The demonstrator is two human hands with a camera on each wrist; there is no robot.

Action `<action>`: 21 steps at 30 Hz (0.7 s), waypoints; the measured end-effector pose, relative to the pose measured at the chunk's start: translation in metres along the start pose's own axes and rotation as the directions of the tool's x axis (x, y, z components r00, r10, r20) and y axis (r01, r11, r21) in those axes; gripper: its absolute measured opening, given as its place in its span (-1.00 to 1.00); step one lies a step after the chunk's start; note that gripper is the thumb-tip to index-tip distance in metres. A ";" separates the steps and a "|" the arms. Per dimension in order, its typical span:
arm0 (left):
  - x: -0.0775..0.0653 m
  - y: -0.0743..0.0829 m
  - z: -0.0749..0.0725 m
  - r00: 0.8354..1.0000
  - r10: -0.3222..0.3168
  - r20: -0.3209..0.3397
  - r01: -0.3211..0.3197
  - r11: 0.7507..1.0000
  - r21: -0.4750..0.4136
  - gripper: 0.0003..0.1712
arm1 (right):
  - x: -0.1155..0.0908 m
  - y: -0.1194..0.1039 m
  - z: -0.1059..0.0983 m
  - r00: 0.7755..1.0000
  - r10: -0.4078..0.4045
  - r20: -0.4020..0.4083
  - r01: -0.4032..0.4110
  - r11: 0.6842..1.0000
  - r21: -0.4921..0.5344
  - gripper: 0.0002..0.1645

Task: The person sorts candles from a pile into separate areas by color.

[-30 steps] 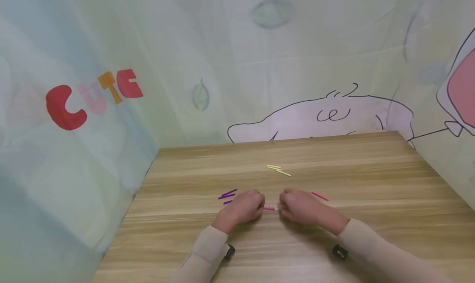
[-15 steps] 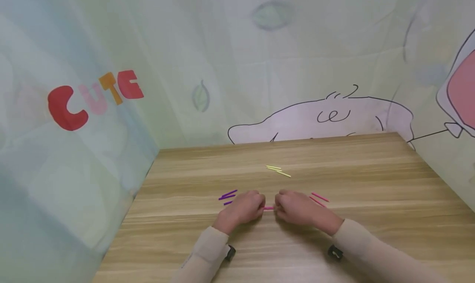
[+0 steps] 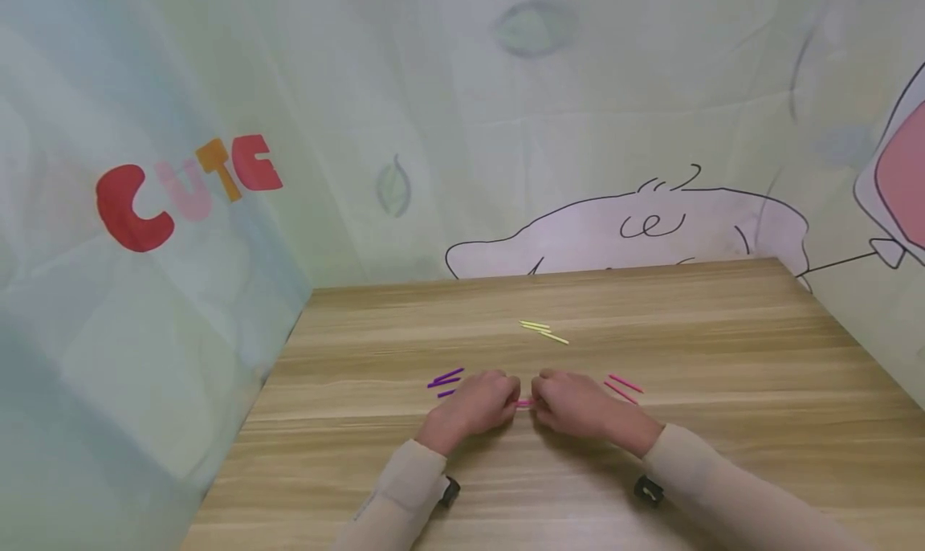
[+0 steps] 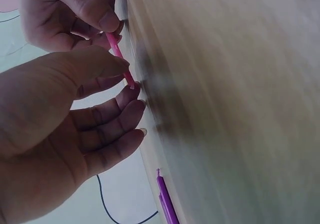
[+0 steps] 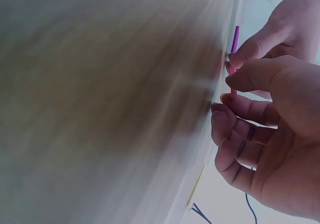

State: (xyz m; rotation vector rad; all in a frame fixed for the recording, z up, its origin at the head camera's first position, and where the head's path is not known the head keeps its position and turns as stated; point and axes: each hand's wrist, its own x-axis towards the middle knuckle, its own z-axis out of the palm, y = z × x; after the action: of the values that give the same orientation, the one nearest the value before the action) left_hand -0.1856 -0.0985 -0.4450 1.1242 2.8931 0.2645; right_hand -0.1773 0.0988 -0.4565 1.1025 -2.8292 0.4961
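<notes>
Low over the table, both hands pinch one slim pink candle (image 3: 523,403) between thumb and fingertips. My left hand (image 3: 477,400) has its left end and my right hand (image 3: 574,404) its right end, with a short pink length showing between them. Seen from the left wrist, the pink candle (image 4: 115,46) slants between the two thumbs, and the left hand's other fingers are loosely bent. Several purple candles (image 3: 444,379) lie beside the left hand; a purple candle (image 4: 168,200) shows a wick-like tip. Beyond the right wrist lie two pink candles (image 3: 625,384).
Yellow candles (image 3: 535,327) lie farther back on the wooden table (image 3: 376,326), centred beyond the hands. A printed cloth (image 3: 405,117) hangs behind the table and along its left side. Each forearm has a dark device (image 3: 649,491) strapped underneath.
My right hand has moved left and taken the right end of the pink candle, which the left hand was holding. A second pink candle has come into view behind the right wrist.
</notes>
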 end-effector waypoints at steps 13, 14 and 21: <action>0.001 0.000 -0.001 1.000 -0.020 0.023 0.021 0.999 -0.048 -0.89 | -0.003 0.005 0.001 1.000 -0.003 -0.003 0.003 1.000 -0.007 -0.82; 0.001 0.000 0.000 0.999 -0.024 0.025 0.026 0.998 -0.053 -0.88 | -0.004 0.006 0.002 1.000 0.000 -0.005 0.000 1.000 -0.011 -0.82; 0.000 0.000 0.001 1.000 -0.022 0.009 0.023 0.998 -0.060 -0.92 | -0.012 0.009 -0.001 0.999 0.033 0.003 -0.033 0.999 0.016 -0.83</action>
State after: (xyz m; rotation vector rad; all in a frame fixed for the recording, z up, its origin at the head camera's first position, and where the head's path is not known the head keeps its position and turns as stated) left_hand -0.1858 -0.0980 -0.4459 1.0800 2.8684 0.3433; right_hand -0.1746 0.1128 -0.4597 1.0614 -2.8554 0.5216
